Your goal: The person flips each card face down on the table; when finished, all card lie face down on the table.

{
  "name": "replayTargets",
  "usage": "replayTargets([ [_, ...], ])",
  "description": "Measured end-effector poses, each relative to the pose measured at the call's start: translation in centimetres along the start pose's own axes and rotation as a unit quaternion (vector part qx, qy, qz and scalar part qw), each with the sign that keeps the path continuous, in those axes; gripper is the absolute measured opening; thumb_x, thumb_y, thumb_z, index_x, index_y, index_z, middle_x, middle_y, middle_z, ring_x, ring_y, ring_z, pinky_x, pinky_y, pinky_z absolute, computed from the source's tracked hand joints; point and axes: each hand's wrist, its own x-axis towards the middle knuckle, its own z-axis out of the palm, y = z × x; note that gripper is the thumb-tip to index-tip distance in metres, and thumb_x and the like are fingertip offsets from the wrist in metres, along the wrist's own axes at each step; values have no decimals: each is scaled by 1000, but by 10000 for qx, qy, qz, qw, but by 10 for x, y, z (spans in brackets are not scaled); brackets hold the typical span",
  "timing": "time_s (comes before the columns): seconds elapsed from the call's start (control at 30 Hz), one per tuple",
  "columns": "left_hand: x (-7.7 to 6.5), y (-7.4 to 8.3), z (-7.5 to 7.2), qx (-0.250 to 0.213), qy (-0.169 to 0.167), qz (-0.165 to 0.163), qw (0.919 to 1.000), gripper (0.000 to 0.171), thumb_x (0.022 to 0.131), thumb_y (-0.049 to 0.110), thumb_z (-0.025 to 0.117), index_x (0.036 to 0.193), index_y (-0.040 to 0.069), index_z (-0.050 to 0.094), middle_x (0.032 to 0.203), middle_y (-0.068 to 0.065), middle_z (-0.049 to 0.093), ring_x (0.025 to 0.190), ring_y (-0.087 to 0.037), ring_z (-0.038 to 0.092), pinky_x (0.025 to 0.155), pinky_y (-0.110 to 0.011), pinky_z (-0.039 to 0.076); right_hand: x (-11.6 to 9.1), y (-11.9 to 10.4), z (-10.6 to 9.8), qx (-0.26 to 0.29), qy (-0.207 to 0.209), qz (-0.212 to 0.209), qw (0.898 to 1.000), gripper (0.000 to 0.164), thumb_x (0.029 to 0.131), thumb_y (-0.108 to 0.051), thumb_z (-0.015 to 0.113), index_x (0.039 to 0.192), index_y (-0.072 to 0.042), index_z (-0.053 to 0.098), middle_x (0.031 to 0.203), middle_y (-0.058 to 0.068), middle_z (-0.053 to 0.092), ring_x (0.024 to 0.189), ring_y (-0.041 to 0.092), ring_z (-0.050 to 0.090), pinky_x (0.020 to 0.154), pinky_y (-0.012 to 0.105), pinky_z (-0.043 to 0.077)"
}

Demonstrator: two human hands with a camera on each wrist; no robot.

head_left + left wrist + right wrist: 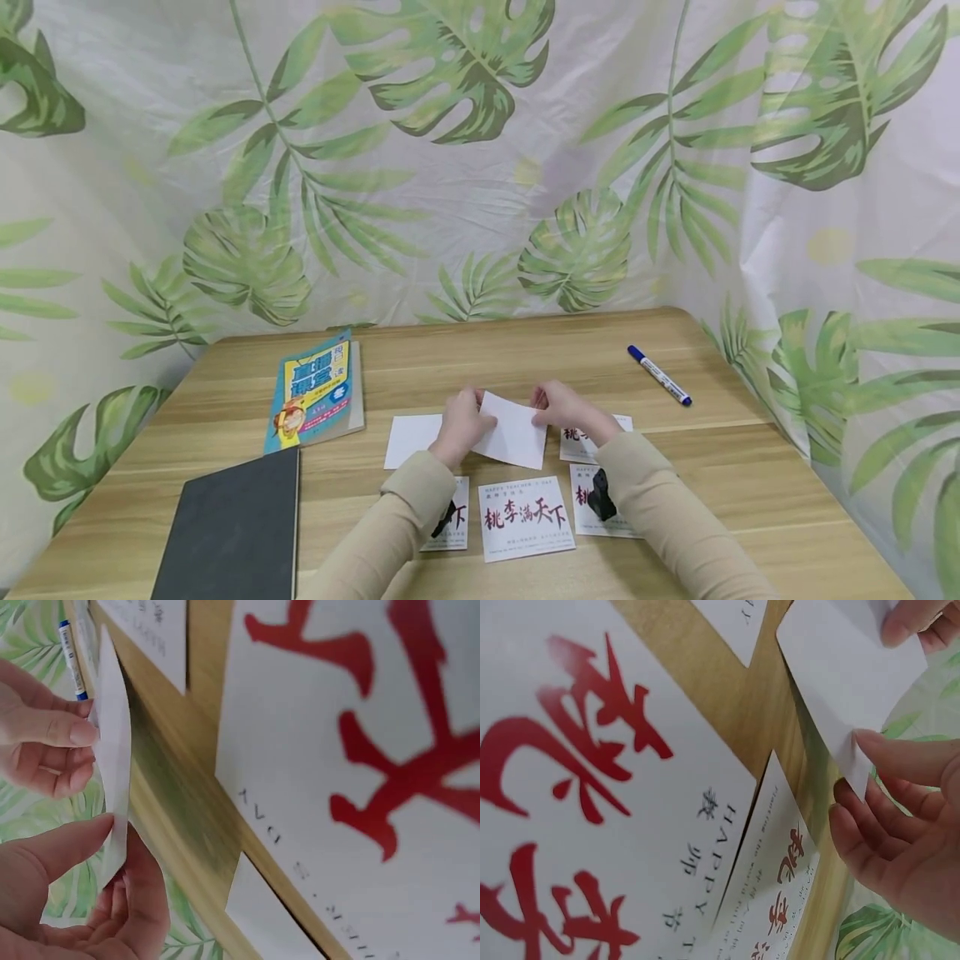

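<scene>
A white card (517,429), its blank face showing in the head view, is held up between both hands. My left hand (461,425) pinches its left side between thumb and fingers. With thumb and fingertips, my right hand (566,408) grips the opposite corner. Seen from the left wrist, the card is tilted almost edge-on and lifted off the table. A blank white card (411,437) lies just left of the left hand. In front of the hands is a card printed with red characters (527,546); a similar printed card (573,452) lies partly under the right forearm.
More printed cards (456,533) flank the front one, partly covered by the sleeves. A dark grey flat book or board (232,525) and a colourful book (315,392) lie at the left. A blue-capped marker (660,377) rests at the back right of the wooden table (450,358).
</scene>
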Motion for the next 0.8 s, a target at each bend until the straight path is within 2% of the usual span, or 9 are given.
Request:
replayTargets([
  [0.1,-3,1,2,351,-124,58,9993,36,71,1,74,101,-8,56,95,-22,64,85,-30,62,75,-38,55,1,-2,0,-115,86,31,9999,16,74,7,65,87,1,59,83,9,61,76,16,54,67,25,48],
  [0.27,-6,5,7,971,-269,-164,9948,56,70,3,77,116,-9,47,109,-26,55,93,-38,60,78,-45,55,1,-4,3,-433,76,-36,9990,14,75,9,61,79,-2,68,82,7,68,74,16,56,64,25,49],
  [0.4,-7,7,10,1314,-372,-75,9906,43,71,1,74,109,-8,54,104,-23,56,88,-35,60,72,-45,55,1,-4,6,-550,93,-1,9984,16,75,9,63,79,-4,71,87,7,71,88,22,62,79,35,53],
  [0.5,-6,7,12,1329,-526,9,9897,26,73,-3,70,98,-6,62,98,-20,62,86,-34,62,71,-43,55,1,-4,7,-594,60,46,9982,15,73,8,65,79,-5,71,88,7,72,93,24,63,86,40,52],
  [0.63,-4,8,12,1190,-715,22,9903,22,75,-6,66,97,-5,65,97,-20,67,88,-34,64,76,-42,55,-1,-5,6,-630,-32,46,9980,16,72,7,68,81,-5,72,84,6,70,84,20,61,80,35,52],
  [0.8,-5,8,11,1178,-865,-57,9892,24,76,-4,66,100,-4,64,100,-20,66,88,-34,64,76,-44,54,-4,-3,4,-610,-120,-148,9980,18,71,8,68,86,-1,71,81,7,67,75,15,57,71,28,50],
])
